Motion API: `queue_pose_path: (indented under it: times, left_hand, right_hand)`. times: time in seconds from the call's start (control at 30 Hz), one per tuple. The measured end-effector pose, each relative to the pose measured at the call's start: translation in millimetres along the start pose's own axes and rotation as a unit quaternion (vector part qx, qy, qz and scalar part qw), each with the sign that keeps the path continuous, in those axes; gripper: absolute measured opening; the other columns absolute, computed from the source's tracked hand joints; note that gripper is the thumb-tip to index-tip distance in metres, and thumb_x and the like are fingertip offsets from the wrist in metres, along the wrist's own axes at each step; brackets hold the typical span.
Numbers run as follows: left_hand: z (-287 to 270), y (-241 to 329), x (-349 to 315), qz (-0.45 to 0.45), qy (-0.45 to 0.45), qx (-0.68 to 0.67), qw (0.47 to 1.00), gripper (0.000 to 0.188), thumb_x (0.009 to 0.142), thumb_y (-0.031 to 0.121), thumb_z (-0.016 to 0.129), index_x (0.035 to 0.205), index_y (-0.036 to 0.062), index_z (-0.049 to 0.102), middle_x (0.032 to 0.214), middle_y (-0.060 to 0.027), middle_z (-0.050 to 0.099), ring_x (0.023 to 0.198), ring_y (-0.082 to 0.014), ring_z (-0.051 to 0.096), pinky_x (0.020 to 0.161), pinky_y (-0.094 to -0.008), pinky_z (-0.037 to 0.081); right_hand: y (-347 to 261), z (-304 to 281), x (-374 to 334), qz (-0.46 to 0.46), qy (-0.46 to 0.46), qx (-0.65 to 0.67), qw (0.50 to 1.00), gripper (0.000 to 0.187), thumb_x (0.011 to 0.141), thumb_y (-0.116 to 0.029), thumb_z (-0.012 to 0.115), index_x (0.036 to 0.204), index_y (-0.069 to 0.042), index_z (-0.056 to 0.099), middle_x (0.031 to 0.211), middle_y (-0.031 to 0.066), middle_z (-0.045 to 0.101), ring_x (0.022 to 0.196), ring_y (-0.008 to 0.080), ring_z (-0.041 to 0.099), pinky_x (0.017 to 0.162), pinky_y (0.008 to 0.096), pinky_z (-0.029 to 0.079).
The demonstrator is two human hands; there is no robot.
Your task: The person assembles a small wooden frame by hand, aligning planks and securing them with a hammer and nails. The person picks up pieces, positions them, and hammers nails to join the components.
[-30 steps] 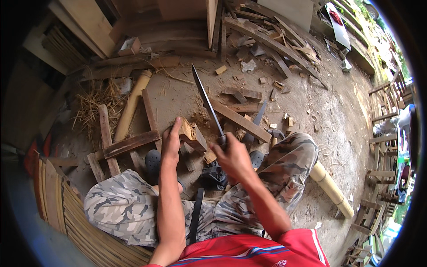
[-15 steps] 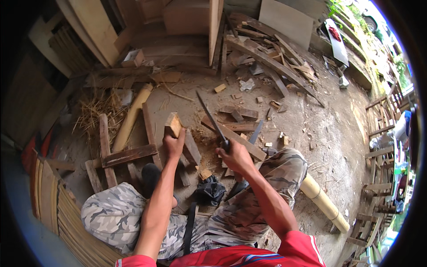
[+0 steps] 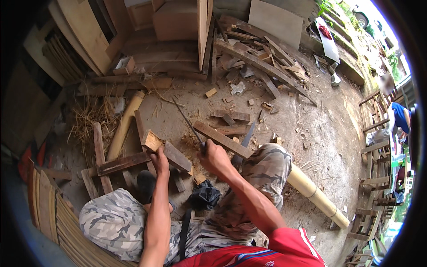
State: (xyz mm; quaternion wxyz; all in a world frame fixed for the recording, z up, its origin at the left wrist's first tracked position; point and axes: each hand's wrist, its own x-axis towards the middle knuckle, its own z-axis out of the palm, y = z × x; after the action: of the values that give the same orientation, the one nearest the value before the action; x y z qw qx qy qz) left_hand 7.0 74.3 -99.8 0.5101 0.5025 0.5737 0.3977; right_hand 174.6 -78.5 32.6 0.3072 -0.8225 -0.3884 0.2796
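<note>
- The left hand (image 3: 159, 161) has its grip tight on a small wood block (image 3: 151, 140), standing it up on a dark plank (image 3: 122, 163) so it stays put.
- The right hand (image 3: 215, 158) has its grip closed around a long knife (image 3: 187, 121), blade pointing away, close beside the block.
- The knife handle hides inside the fist.
- The blade looks thin and blurry.
- A black bag (image 3: 204, 196) lies between the knees.

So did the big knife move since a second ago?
Yes. The knife blade in the right hand has swung down and left toward the small wood block held by the left hand; earlier it pointed higher, over the dirt.
</note>
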Motion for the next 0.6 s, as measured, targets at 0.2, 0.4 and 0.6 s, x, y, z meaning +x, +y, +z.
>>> queue_pose_path:
  times: [0.2,0.4,0.6]
  left_hand:
    - [4,-28,12,0.060,0.078,-0.007,0.995,0.059,0.093,0.035,0.057,0.126,-0.0122,0.050,0.128,-0.0251,0.057,0.119,-0.0308,0.055,0.102,-0.0388,0.040]
    - [28,-15,33,0.125,0.033,0.020,0.991,0.047,0.091,0.016,0.051,0.132,-0.0075,0.041,0.126,-0.0239,0.054,0.118,-0.0343,0.053,0.102,-0.0403,0.040]
    - [58,-17,56,0.169,-0.082,-0.035,0.982,0.041,0.091,0.019,0.052,0.124,-0.0051,0.051,0.116,-0.0200,0.059,0.108,-0.0333,0.057,0.098,-0.0404,0.042]
  right_hand:
    - [-21,4,0,-0.027,-0.020,0.033,0.999,0.038,0.087,-0.029,0.068,0.097,0.005,0.052,0.087,0.0324,0.065,0.087,0.0511,0.063,0.075,0.0557,0.049]
    - [-28,-17,-10,-0.012,-0.028,0.052,0.998,0.041,0.088,-0.031,0.070,0.096,0.004,0.049,0.082,0.0332,0.064,0.084,0.0528,0.062,0.071,0.0577,0.048]
    - [0,-17,-12,0.015,0.008,0.022,1.000,0.038,0.088,-0.028,0.068,0.098,0.003,0.046,0.075,0.0309,0.062,0.077,0.0523,0.061,0.067,0.0577,0.047]
